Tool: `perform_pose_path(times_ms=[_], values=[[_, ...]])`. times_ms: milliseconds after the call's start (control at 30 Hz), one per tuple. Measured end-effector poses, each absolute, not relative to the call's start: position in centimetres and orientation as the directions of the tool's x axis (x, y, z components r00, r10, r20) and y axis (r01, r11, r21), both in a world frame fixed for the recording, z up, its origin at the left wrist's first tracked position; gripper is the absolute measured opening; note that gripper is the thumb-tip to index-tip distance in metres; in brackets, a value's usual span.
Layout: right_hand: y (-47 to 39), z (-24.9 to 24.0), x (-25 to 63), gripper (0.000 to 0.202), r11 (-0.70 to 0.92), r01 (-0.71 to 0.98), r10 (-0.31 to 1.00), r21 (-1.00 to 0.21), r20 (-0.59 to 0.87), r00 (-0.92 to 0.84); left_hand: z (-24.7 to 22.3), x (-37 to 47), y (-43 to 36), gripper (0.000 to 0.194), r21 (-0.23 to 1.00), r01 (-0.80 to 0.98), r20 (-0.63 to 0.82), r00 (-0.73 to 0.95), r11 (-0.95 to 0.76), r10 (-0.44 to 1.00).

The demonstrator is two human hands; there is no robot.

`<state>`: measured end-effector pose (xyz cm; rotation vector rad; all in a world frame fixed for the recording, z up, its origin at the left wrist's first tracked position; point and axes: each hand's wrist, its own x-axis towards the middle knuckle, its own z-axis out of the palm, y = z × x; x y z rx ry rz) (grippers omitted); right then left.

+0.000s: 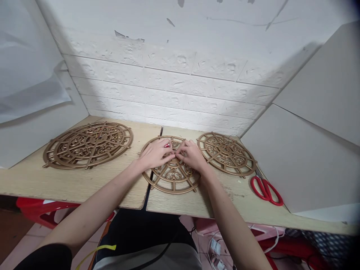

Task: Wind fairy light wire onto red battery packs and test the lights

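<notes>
Both hands meet over the centre of a round, gold-coloured openwork panel with scrollwork, which lies flat on the table in front of me. My left hand is closed in a pinch from the left. A small red, shiny item shows by its fingers, too small to name. From the right, my right hand is pinched too, its fingertips almost touching the left ones. Whatever lies between the fingertips is hidden. Similar gold panels lie on either side: a left stack and a right stack.
Scissors with red handles lie at the right, below the right stack. A dark gap divides the two table boards. White panels enclose the sides, and a white brick-patterned wall stands behind. Red stools are under the table.
</notes>
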<state>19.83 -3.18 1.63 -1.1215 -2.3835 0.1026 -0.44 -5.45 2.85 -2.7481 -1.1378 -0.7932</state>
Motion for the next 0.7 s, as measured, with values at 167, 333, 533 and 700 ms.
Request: perform_pose_path(times_ms=[167, 333, 533, 700], values=[[-3.6, 1.9, 19.6, 0.008, 0.635, 0.724, 0.757, -0.269, 0.400, -0.516, 2.7, -0.3, -5.4, 0.030, 0.152, 0.711, 0.425, 0.580, -0.686, 0.695], [-4.3, 2.3, 19.1, 0.011, 0.613, 0.748, 0.774, -0.256, 0.388, -0.501, 2.1, -0.1, -5.0, 0.026, 0.143, 0.718, 0.408, 0.585, -0.681, 0.701], [-4.7, 2.5, 18.7, 0.010, 0.623, 0.743, 0.764, -0.247, 0.400, -0.507, 1.7, 0.3, -4.9, 0.023, 0.140, 0.752, 0.392, 0.555, -0.644, 0.733], [-4.4, 2.5, 19.0, 0.009, 0.631, 0.719, 0.763, -0.292, 0.402, -0.506, 1.7, 0.4, -5.1, 0.023, 0.139, 0.777, 0.403, 0.522, -0.614, 0.752]])
